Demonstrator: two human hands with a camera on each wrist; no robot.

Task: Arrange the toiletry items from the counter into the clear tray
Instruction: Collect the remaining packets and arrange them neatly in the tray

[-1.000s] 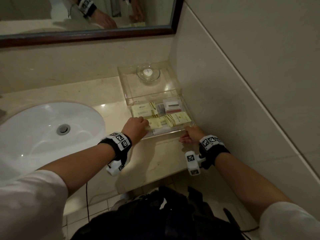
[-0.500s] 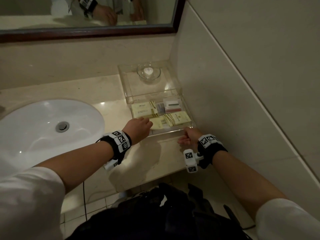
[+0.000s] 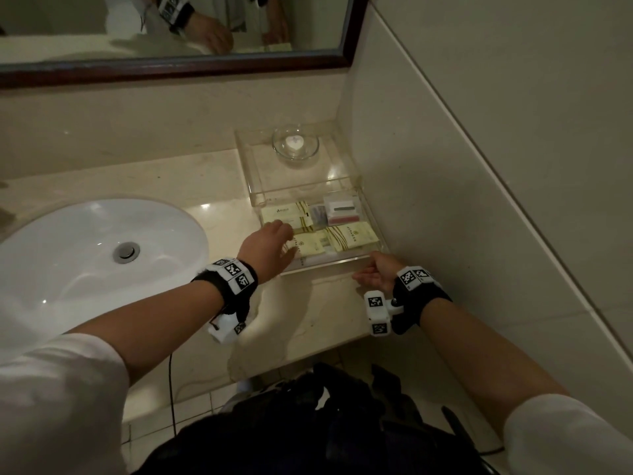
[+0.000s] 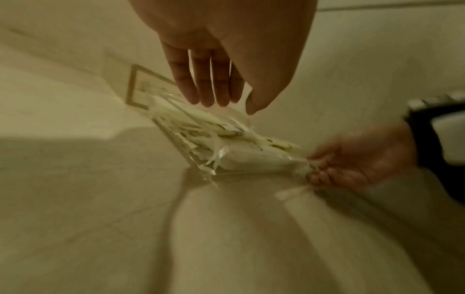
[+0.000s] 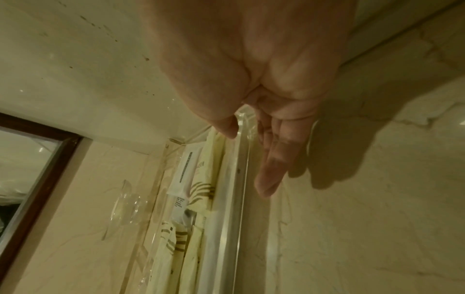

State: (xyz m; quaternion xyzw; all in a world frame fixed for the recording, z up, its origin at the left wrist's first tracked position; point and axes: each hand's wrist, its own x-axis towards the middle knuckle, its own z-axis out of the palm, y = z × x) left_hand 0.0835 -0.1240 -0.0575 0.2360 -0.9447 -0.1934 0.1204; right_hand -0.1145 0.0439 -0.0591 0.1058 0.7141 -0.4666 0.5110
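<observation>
The clear tray (image 3: pixel 325 264) stands on the counter against the right wall. Its near compartment holds several yellow and white toiletry packets (image 3: pixel 349 236) and a white box (image 3: pixel 342 212). My left hand (image 3: pixel 270 241) reaches over the compartment's left side. In the left wrist view the left hand (image 4: pixel 216 79) has straight fingers just above the packets (image 4: pixel 246 161) and holds nothing. My right hand (image 3: pixel 376 269) is at the tray's near right corner. In the right wrist view, the right hand (image 5: pixel 271 139) has its thumb over the tray's front wall (image 5: pixel 239 199) and its fingers along the outside.
A glass dish (image 3: pixel 295 144) with a small white piece sits in the tray's far compartment. The white sink (image 3: pixel 96 255) fills the counter's left. A framed mirror (image 3: pixel 171 29) hangs behind. A dark bag (image 3: pixel 308 423) lies below the counter edge.
My left hand has uncurled its fingers and shifted slightly left over the packets. The right hand has stayed at the tray's front wall.
</observation>
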